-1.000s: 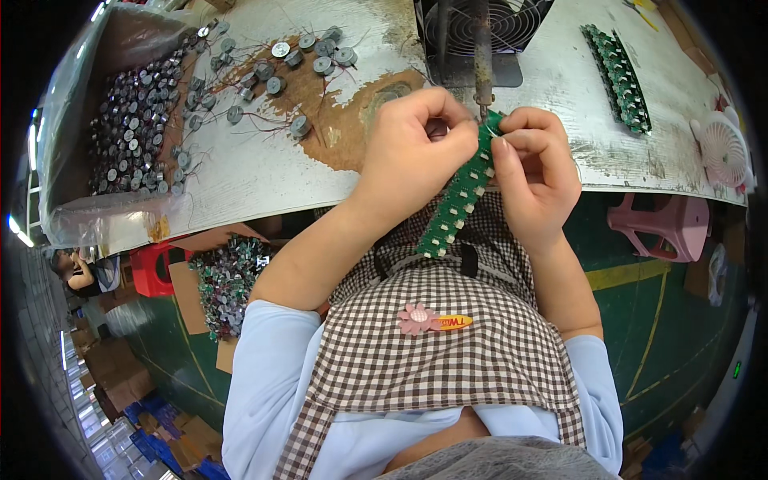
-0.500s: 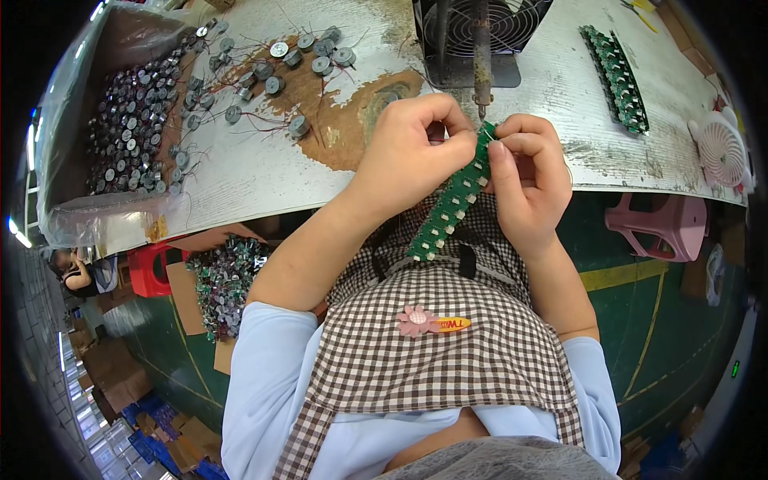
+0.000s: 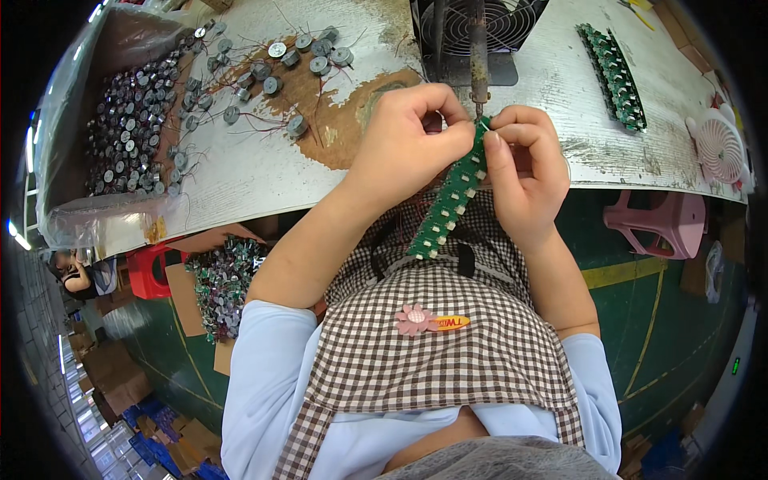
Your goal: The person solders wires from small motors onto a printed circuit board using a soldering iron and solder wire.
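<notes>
At the near edge of the counter (image 3: 264,172), seen from the head camera, both hands meet over a long green circuit board strip (image 3: 450,204). Her left hand (image 3: 408,144) has its grip closed on the strip's upper end, fingers curled around it. Her right hand (image 3: 520,172) pinches the same end from the other side, thumb pressed to the board. That top end sits just under the tip of a soldering iron (image 3: 478,48), which stands before a black fan (image 3: 472,28). Round buzzers with wires (image 3: 264,68) lie scattered to the left, and another green board strip (image 3: 614,76) lies well apart on the right.
</notes>
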Demonstrator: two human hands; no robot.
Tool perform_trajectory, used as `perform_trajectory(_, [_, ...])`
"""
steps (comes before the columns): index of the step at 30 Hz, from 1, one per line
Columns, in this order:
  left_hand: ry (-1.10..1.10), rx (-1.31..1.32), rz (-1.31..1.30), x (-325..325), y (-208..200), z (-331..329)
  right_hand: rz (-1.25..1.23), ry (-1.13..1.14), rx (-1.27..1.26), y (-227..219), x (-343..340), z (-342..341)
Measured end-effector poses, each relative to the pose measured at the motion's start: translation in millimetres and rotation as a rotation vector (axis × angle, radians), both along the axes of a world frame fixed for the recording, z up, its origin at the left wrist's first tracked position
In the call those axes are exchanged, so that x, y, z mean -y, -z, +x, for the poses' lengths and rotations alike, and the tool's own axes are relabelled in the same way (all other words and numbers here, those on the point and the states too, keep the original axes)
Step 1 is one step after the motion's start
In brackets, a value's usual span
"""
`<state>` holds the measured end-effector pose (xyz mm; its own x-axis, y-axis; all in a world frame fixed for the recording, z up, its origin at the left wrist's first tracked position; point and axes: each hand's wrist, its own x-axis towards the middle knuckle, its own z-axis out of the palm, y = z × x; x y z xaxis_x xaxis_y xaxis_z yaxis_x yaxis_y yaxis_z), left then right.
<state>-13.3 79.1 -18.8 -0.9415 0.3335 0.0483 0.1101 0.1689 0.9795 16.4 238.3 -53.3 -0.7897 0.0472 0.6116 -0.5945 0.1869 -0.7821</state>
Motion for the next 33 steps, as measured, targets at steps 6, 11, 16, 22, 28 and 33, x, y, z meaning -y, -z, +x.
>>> perform_trajectory(6, [-0.083,-0.075,0.022,-6,1,3,-0.009,-0.01,-0.037,1,-2,0])
perform_trajectory(11, [-0.028,-0.02,-0.076,-1,-2,7,-0.053,-0.021,0.01,6,1,6])
perform_trajectory(16, [-0.17,-0.498,-0.443,17,-18,11,-0.065,-0.013,0.034,9,-2,5])
perform_trajectory(22, [0.216,-0.952,-0.825,49,-2,66,-0.25,0.058,0.345,3,-9,0])
perform_trajectory(28, [0.087,-0.594,0.002,62,0,63,0.101,0.229,0.075,-3,-4,16])
perform_trajectory(33, [-0.301,-0.008,0.593,51,-3,62,0.47,0.091,-0.367,-36,7,33])
